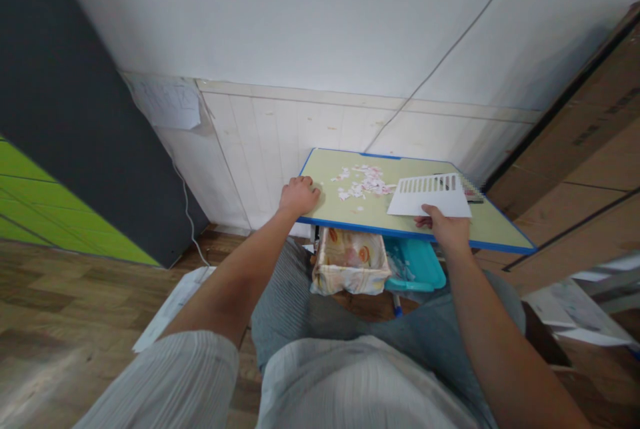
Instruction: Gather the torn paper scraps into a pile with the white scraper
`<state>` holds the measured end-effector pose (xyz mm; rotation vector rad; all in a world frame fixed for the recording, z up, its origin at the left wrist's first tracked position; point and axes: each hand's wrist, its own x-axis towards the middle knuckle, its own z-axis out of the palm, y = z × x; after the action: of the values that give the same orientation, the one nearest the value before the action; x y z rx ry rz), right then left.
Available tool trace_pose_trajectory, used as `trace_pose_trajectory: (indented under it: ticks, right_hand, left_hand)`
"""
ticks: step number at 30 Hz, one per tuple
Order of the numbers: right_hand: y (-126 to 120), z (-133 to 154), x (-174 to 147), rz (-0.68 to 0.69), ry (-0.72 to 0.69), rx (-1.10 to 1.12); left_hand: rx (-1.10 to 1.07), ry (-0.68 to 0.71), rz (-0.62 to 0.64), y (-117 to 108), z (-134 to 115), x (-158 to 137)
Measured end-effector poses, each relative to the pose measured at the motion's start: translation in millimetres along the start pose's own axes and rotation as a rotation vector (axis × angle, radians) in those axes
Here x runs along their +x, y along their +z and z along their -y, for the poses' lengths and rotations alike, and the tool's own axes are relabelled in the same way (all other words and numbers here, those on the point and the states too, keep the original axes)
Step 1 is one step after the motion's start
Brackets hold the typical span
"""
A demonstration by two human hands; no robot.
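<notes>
My right hand (443, 223) grips a white sheet (425, 202) by its near edge, thumb on top and fingers beneath. A row of narrow rectangular slots is cut along the sheet's far side. Small white and pinkish paper scraps (369, 181) lie scattered on the pale green tabletop (345, 209), left of the sheet. At the table's left edge rests my left hand (300, 195), fingers loosely bent and slightly apart, holding nothing. It is close to the scraps but apart from the main heap.
Below the table's blue front edge are a fabric-lined basket (350, 279) and a turquoise plastic bin (417, 269) with bits inside. A white wall (320, 29) stands behind. Brown cardboard (580, 169) rises at right; a dark cabinet side (95, 109) stands at left.
</notes>
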<state>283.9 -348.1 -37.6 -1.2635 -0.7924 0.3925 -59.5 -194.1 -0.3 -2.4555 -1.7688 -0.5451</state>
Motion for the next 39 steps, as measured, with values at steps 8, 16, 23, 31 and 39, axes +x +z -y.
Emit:
trace_pose_trajectory:
  ticks: [8,16,23,31,39]
  right_hand:
    - [12,0,16,0.016,0.022,-0.011]
    - [16,3,19,0.02,0.084,-0.017]
    - [20,2,18,0.067,0.102,-0.024]
    - [24,-2,17,0.079,0.086,-0.019]
    - [2,2,5,-0.005,0.027,-0.002]
  left_hand:
    - [0.012,-0.003,0.003,-2,-1,-1]
    - [0.029,0.008,0.002,-2,-1,-1]
    - [0.035,0.006,0.004,-2,-2,-1]
    - [0.033,0.005,0.004,-3,-1,-2]
    - [0.02,0.0,0.002,-1,-1,0]
